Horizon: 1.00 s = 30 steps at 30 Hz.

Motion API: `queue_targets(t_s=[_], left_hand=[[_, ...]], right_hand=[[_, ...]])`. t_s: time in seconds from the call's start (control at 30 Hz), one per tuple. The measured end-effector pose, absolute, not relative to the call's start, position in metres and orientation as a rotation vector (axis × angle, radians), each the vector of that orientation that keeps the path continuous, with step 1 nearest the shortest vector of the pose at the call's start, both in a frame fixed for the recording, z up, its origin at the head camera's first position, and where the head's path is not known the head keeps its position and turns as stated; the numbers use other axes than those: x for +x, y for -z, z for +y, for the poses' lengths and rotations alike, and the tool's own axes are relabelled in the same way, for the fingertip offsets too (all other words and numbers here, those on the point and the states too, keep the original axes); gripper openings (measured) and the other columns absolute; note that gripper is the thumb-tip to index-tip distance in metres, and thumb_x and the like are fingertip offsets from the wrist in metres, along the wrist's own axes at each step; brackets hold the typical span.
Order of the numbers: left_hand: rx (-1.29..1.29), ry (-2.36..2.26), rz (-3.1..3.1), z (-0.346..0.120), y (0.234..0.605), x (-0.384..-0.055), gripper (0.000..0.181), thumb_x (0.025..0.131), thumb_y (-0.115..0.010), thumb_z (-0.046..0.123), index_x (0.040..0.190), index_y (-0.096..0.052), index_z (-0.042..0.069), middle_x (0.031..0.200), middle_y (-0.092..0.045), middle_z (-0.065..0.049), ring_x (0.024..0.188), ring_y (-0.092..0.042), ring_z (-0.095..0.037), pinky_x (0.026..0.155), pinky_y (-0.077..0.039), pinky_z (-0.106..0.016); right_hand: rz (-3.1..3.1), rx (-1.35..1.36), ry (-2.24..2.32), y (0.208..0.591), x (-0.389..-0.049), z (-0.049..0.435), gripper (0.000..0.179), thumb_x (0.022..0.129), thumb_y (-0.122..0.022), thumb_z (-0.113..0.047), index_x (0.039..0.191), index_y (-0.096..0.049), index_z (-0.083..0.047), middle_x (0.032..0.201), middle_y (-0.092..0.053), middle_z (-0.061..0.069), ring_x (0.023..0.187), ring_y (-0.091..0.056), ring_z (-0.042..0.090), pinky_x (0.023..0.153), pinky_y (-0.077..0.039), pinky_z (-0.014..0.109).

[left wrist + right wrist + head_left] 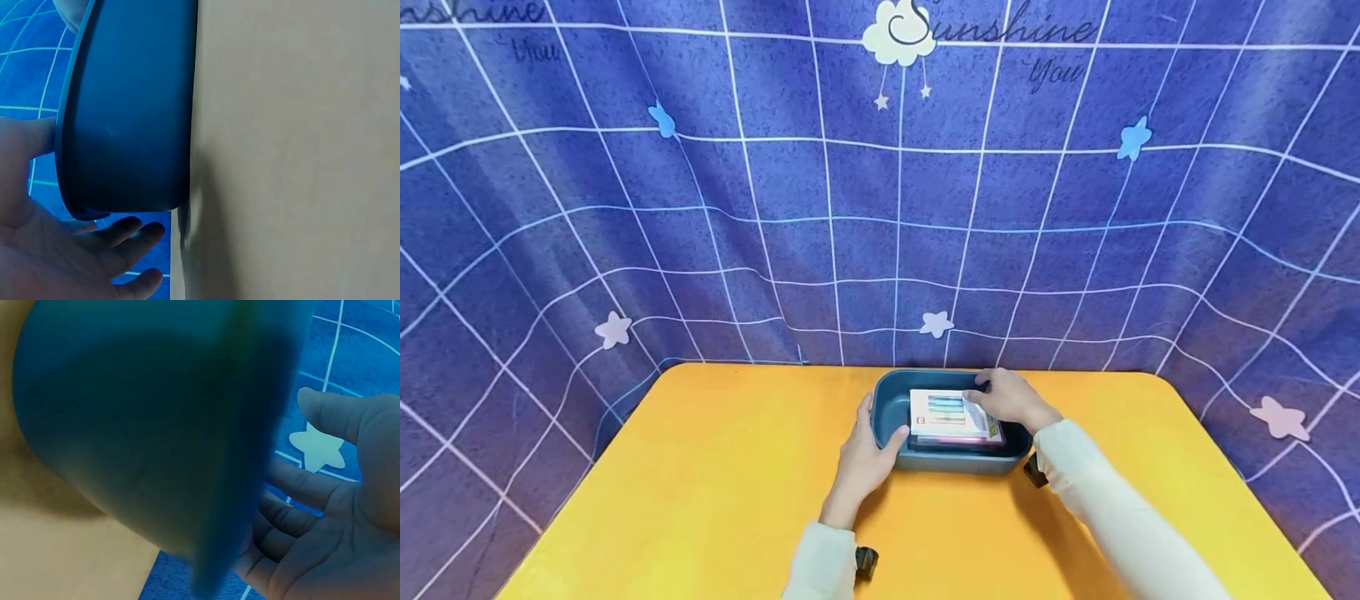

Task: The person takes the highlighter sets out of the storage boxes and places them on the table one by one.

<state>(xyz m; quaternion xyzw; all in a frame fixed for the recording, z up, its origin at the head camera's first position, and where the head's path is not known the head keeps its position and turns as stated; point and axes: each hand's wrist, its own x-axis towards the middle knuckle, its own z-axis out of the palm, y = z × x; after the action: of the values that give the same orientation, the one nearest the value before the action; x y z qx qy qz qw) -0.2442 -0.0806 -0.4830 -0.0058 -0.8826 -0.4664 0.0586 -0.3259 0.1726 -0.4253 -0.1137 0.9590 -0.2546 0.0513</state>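
Note:
A dark blue rectangular bin (pixel 891 404) stands on the yellow table. Inside it lies a flat white box (pixel 934 421) with coloured stripes printed on top; something pink shows beneath its front edge. At the bin's left end, my left hand (pixel 863 454) holds the rim, its thumb over the front edge and its fingers along the outside. My right hand (pixel 1011 398) reaches over the bin's right end, fingertips at the white box's right part. In the right wrist view, the thumb stands apart from the fingers, whose tips are partly hidden behind the rim.
A yellow tabletop (pixel 737 467) extends on both sides of the bin. Behind and beside it hangs a blue curtain (pixel 865 250) with white grid lines and stars. The bin stands near the table's back edge.

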Motion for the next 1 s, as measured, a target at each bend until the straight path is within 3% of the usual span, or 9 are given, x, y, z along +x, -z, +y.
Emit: queue_targets(t_s=[0.23, 0.6, 1.0], left_hand=[[0.044, 1.43, -2.689, -0.0807, 0.4843, -0.2457, 0.087, 0.095, -0.066, 0.045, 0.16, -0.02, 0.012, 0.16, -0.039, -0.019, 0.142, -0.044, -0.047, 0.11, -0.038, -0.07], [0.041, 1.457, -2.699, -0.0767, 0.4827, -0.2478, 0.089, 0.095, -0.067, 0.045, 0.161, -0.017, 0.012, 0.161, -0.038, -0.02, 0.142, -0.044, -0.046, 0.11, -0.038, -0.068], [0.035, 1.508, -2.689, -0.0767, 0.4849, -0.2446, 0.09, 0.095, -0.067, 0.043, 0.16, -0.016, 0.008, 0.16, -0.038, -0.023, 0.141, -0.044, -0.048, 0.11, -0.037, -0.069]], right_hand=[[2.883, -0.333, 0.828, 0.4249, -0.3319, 0.1728, 0.05, 0.098, -0.063, -0.036, 0.129, -0.064, 0.003, 0.108, -0.073, 0.017, 0.085, -0.064, 0.02, 0.084, -0.055, 0.042], [2.877, -0.338, 0.788, 0.4251, -0.3339, 0.1722, 0.049, 0.098, -0.063, -0.035, 0.125, -0.066, 0.005, 0.122, -0.07, 0.022, 0.102, -0.068, 0.027, 0.094, -0.055, 0.048], [2.855, -0.431, 0.808, 0.4236, -0.3296, 0.1692, 0.041, 0.091, -0.071, -0.026, 0.115, -0.067, 0.008, 0.099, -0.07, 0.016, 0.083, -0.061, 0.021, 0.083, -0.055, 0.04]])
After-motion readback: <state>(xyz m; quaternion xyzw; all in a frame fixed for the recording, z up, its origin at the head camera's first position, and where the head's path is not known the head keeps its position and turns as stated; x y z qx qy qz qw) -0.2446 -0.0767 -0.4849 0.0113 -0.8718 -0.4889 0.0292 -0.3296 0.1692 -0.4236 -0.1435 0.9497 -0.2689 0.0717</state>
